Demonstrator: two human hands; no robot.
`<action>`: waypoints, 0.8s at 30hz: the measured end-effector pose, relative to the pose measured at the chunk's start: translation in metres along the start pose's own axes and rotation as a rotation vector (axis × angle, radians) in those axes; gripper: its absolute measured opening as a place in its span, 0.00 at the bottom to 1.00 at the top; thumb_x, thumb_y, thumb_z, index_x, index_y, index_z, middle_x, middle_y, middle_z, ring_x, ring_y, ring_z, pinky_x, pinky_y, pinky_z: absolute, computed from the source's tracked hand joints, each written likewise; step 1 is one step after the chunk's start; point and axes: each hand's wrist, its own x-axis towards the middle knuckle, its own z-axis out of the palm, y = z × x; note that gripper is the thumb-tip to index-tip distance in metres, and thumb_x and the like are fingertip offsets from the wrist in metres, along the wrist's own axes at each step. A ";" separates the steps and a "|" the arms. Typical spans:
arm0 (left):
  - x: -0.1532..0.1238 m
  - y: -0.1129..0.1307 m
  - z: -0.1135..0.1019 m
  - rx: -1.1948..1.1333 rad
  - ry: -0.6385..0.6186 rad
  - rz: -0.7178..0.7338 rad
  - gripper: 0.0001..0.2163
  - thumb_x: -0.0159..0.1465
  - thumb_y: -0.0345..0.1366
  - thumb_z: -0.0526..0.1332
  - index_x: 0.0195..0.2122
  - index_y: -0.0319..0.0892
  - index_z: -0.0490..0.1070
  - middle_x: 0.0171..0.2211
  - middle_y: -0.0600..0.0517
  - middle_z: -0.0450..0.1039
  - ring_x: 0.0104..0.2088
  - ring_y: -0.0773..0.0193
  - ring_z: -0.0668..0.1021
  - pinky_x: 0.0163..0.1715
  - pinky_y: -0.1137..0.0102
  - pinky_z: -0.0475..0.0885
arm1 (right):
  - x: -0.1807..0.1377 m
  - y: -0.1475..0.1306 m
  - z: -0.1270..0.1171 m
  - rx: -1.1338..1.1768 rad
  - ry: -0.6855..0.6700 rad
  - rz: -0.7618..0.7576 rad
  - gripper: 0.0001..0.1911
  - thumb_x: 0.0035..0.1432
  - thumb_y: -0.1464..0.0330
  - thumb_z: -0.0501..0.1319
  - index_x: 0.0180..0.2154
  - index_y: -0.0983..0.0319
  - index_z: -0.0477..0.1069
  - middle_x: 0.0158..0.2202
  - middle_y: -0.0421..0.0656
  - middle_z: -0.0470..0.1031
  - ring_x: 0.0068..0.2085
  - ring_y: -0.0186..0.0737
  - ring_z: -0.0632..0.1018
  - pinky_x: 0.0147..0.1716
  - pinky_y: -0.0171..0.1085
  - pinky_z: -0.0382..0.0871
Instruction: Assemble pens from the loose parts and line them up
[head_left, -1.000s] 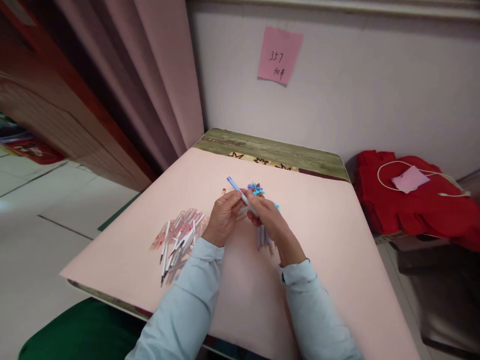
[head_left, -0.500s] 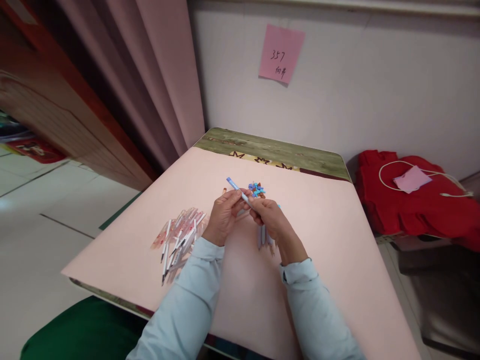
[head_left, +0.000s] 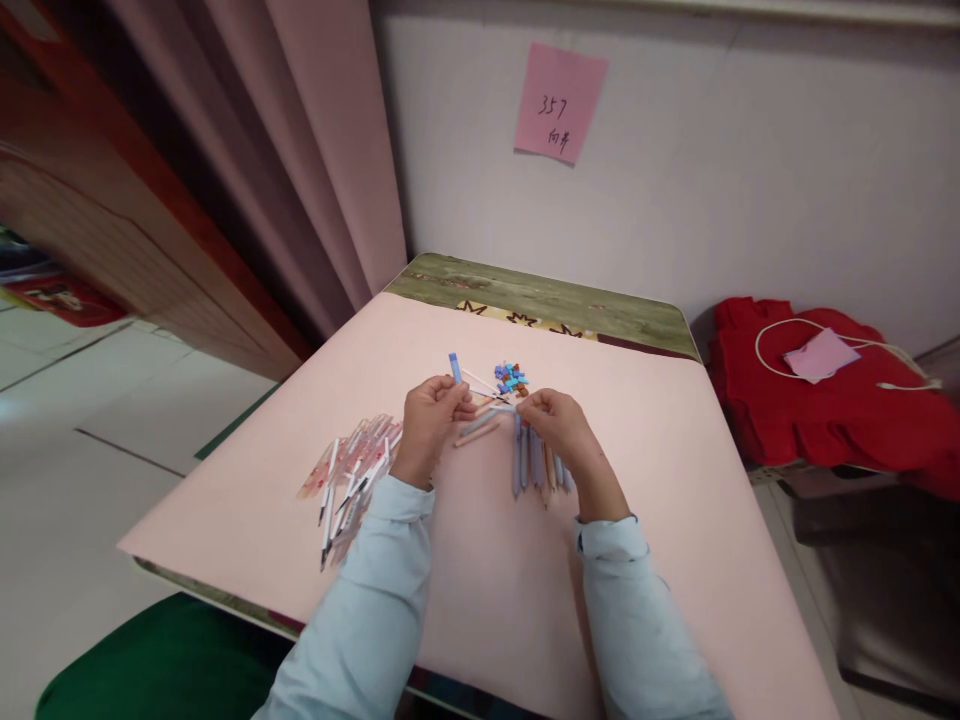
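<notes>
My left hand (head_left: 435, 415) is closed on a blue pen barrel (head_left: 454, 368), its darker blue end pointing up and away. My right hand (head_left: 551, 415) pinches a short pale-blue pen piece (head_left: 504, 407) between thumb and fingertips, a little to the right of the barrel. Thin white refills with dark tips show between the hands; whether one is held cannot be made out. Beneath lie a few loose tan and grey-blue pen parts (head_left: 477, 434). Just beyond is a small heap of blue and brown plastic pieces (head_left: 513, 379).
Left of my hands lies a pile of white refills and clear pink-printed pieces (head_left: 352, 470). Grey-blue and tan barrels (head_left: 529, 465) lie side by side below my right hand. A pale pink cover (head_left: 660, 520) lies over the table. A red cloth (head_left: 810, 420) sits at right.
My hands have moved apart, and the pen they held together is now in two parts, one in each hand. The blue barrel has tilted more upright.
</notes>
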 end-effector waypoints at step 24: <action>-0.001 0.004 -0.011 1.487 0.178 0.033 0.13 0.62 0.47 0.57 0.30 0.44 0.75 0.33 0.44 0.79 0.37 0.51 0.79 0.31 0.66 0.64 | -0.025 -0.045 0.010 -0.376 0.644 -0.580 0.07 0.57 0.70 0.57 0.39 0.59 0.70 0.36 0.42 0.78 0.34 0.38 0.78 0.36 0.36 0.71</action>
